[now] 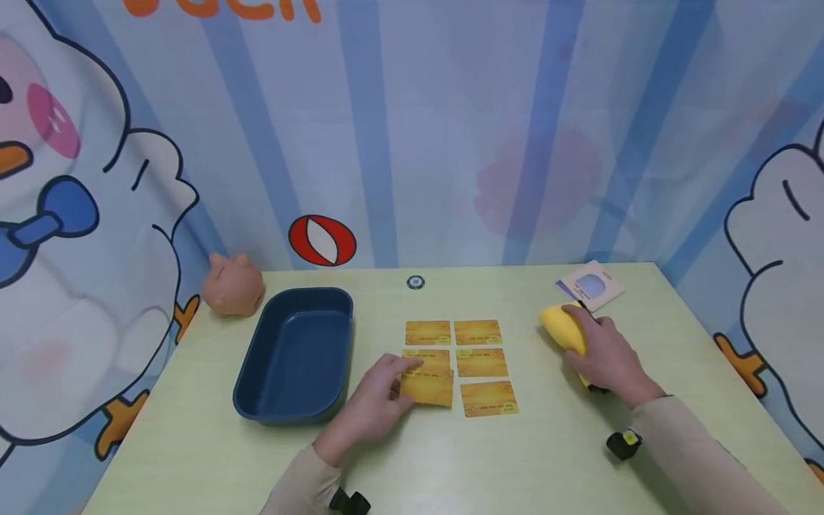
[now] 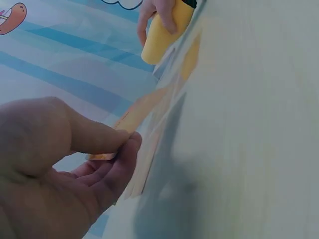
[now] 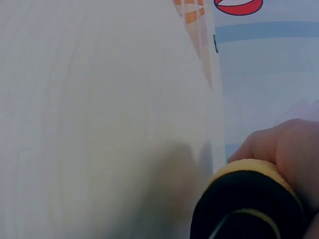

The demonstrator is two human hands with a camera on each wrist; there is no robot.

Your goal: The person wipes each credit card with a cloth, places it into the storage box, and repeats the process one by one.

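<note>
My left hand (image 1: 376, 400) pinches a gold card (image 1: 427, 388) between thumb and fingers, and in the left wrist view this card (image 2: 133, 117) tilts up off the table. It overlaps another gold card lying behind it. Further gold cards (image 1: 481, 363) lie face up in two columns. On the right, my right hand (image 1: 608, 361) grips a yellow rounded object (image 1: 561, 329) with a black end (image 3: 246, 204); its kind cannot be told. Both the hand and this object (image 2: 167, 32) appear at the top of the left wrist view.
Left of the cards stands a dark blue tray (image 1: 292, 418), with a pink piggy bank (image 1: 233, 286) behind it. A small round token (image 1: 415, 282) lies near the back edge. Pale booklets (image 1: 595, 282) lie at the back right. A printed curtain (image 1: 425, 129) hangs behind the table.
</note>
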